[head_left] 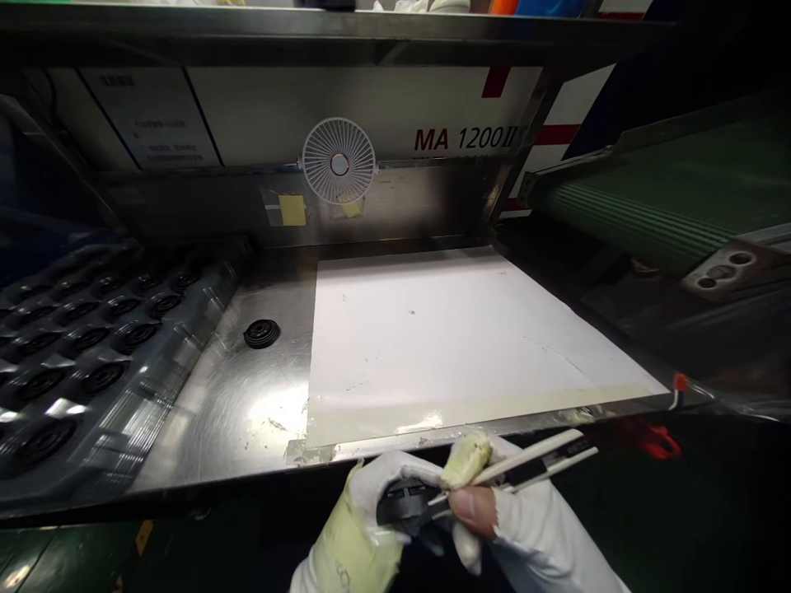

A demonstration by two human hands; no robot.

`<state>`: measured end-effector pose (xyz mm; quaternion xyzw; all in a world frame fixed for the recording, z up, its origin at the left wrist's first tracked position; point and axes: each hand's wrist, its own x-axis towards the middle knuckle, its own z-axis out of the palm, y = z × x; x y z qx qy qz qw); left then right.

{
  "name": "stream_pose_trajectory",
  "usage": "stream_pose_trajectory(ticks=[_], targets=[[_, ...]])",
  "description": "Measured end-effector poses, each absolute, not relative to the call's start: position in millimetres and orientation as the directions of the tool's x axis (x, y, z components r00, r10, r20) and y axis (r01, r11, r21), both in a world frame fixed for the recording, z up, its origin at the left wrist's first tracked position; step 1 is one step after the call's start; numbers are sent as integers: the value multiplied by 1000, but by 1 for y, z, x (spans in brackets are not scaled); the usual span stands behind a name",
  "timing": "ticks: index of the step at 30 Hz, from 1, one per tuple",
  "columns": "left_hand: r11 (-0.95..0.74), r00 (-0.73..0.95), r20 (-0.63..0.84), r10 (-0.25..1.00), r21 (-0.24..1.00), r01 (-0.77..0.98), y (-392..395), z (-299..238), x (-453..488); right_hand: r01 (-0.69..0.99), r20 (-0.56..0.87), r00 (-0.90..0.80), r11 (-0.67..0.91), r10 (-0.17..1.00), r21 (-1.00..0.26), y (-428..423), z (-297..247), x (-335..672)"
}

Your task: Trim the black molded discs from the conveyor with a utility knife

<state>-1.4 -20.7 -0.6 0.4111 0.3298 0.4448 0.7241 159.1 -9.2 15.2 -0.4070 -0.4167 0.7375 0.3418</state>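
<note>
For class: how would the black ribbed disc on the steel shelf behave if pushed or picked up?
The black ribbed disc lies flat on the polished steel shelf, so it would probably slide, not roll. It looks moulded, likely stiff and fairly light.

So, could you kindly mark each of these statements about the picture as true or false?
1. The left hand grips a round black part. True.
2. The right hand holds a slim white-and-black tool. True.
3. A small white fan stands on the white sheet. False: it is on the panel behind and above the sheet.
4. All the other black parts sit in the plastic tray. False: one black part lies alone on the steel bench.
5. Pale tape runs along the sheet's near edge. True.
</note>
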Motion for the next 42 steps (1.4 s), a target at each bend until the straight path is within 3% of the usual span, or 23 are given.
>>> stream_pose_trajectory(ticks=[6, 10, 13, 16, 19, 22, 24, 26, 29, 34, 39, 42], targets=[[405, 457, -226, 860, 848, -343, -18, -7, -2, -194, -332, -385, -428, 861, -883, -9, 23, 150], [338, 377, -229, 898, 906, -255, -22, 5, -7, -219, -279, -485, -424, 829, -879, -8, 34, 154], [411, 429, -293, 854, 887, -211, -24, 11, -8, -228, -195, -564, -379, 802, -897, 0, 38, 160], [597, 568, -398, 720, 773, -215, -23, 7, -5, -194, -180, -603, -361, 778, -912, 13, 40, 164], [759, 616, -482, 623, 565, -325, -23, 2, -2, -99, -198, -689, -361, 697, -927, 24, 43, 163], [819, 667, -476, 573, 353, -452, -26, -5, -2, 2, -239, -730, -348, 641, -937, 30, 49, 159], [820, 672, -473, 570, 287, -494, -29, -11, -4, 38, -262, -739, -351, 620, -936, 31, 51, 157], [799, 627, -496, 601, 349, -490, -30, -18, -5, 69, -295, -742, -369, 602, -927, 32, 52, 155], [726, 534, -499, 682, 551, -413, -31, -20, -6, 100, -331, -734, -388, 593, -916, 33, 52, 153], [592, 562, -401, 724, 779, -206, -32, -2, -12, 198, -385, -730, -365, 564, -910, 33, 52, 161], [540, 594, -375, 712, 833, -122, -31, 4, -17, 61, -302, -715, -373, 631, -926, 29, 48, 176], [534, 604, -318, 731, 818, -216, -29, 2, -17, -71, -247, -659, -385, 710, -920, 26, 40, 180]])
